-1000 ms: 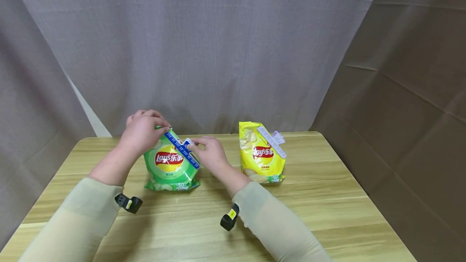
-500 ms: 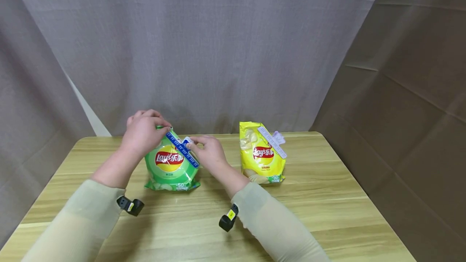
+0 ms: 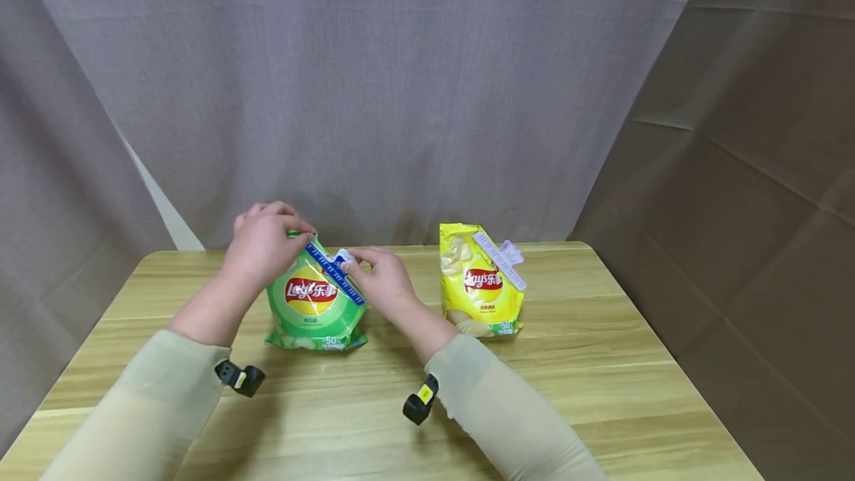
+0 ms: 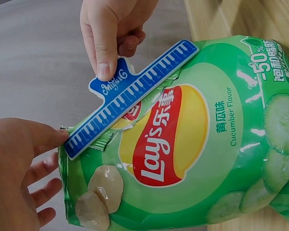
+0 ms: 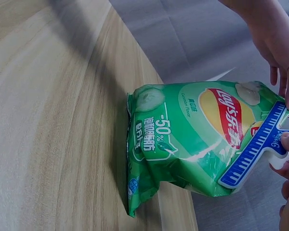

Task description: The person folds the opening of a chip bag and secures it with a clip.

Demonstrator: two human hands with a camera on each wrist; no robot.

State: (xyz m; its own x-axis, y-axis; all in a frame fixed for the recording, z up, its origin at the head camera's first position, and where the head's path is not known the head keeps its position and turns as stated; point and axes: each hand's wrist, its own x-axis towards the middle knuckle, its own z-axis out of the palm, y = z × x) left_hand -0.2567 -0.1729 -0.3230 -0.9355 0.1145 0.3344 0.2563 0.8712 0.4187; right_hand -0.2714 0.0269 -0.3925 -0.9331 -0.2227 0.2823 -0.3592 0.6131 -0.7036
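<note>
A green chip bag (image 3: 300, 325) of cucumber flavor stands on the table, its top right corner folded over. Along the fold lies a blue clip (image 4: 135, 91) with a piano-key pattern and a "Music" tab. My right hand (image 3: 387, 282) pinches the clip's tab, thumb on the front, as the left wrist view shows. At the bag's top edge, my left hand (image 3: 260, 243) pinches the corner beside the clip's upper end. In the right wrist view the clip (image 5: 255, 149) slants across the bag's folded corner.
To the right stands a yellow chip bag (image 3: 477, 303) with a pale purple clip (image 3: 497, 260) across its folded corner. Both bags are on a wooden table (image 3: 568, 392). Grey curtain (image 3: 427, 95) hangs behind the table, and a brown one (image 3: 748, 191) is at the right.
Hardly anything differs. The left hand and forearm have shifted slightly to the right, and the clip's lower end sits a touch higher. Both hands keep their grips.
</note>
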